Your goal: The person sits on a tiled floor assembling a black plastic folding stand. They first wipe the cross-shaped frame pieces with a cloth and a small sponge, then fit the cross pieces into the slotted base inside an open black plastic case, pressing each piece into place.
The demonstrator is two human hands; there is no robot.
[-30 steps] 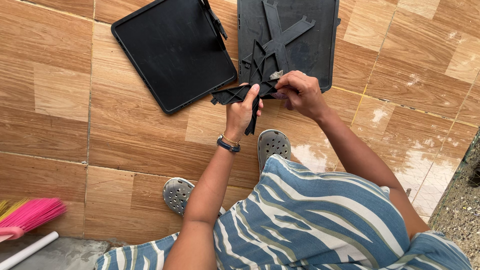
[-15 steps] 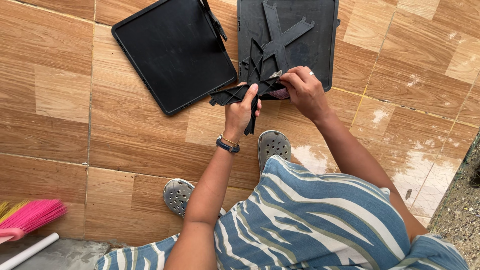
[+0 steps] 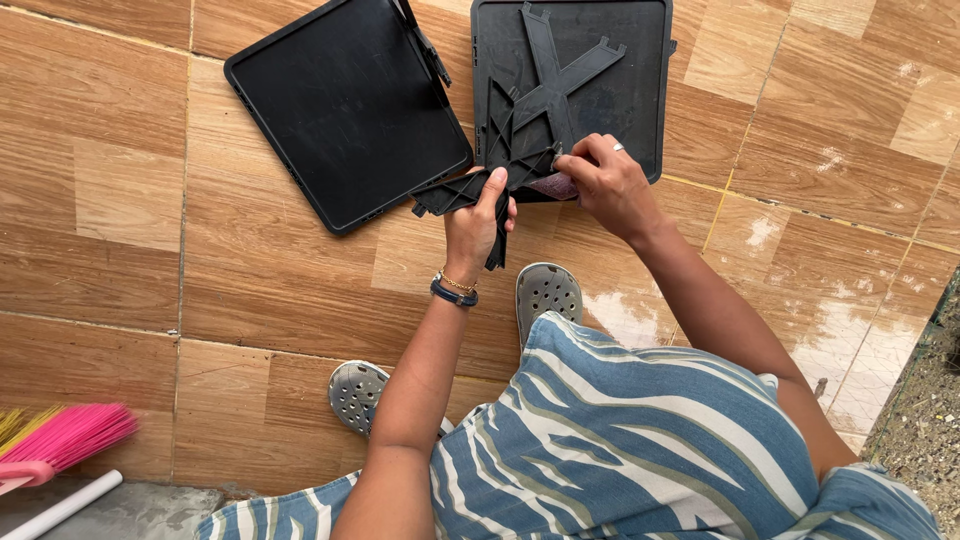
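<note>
Head view is showing the left hand (image 3: 478,222) closing its fingers and thumb around one arm of a black plastic cross brace (image 3: 520,130), a flat, ribbed, star-shaped frame, while the right hand (image 3: 608,185) is pinching at the frame's middle with fingertips together, a small purplish rag (image 3: 553,186) seeming to be tucked under them (what it is exactly is hard to tell). The brace is being held up just above the floor, its far arms reaching over the right-hand tray.

Judging by the thin ribbed moulding, the brace is probably light and fairly stiff, though its narrow arms look as if they could flex or snap if levered; the matte surface should not be slippery. The thicker hub where the arms meet seems the safest place to hold it, with a second hold on an arm near its root.

Beyond the hands, two shallow black trays are lying on the wood-look tiled floor (image 3: 120,200): the left tray (image 3: 340,100), turned at an angle, is holding nothing, and the right tray (image 3: 640,60) is showing nothing inside apart from the brace hanging over it. Two grey perforated clogs (image 3: 547,292) are standing below, and a pink broom (image 3: 60,440) is lying at the lower left.
</note>
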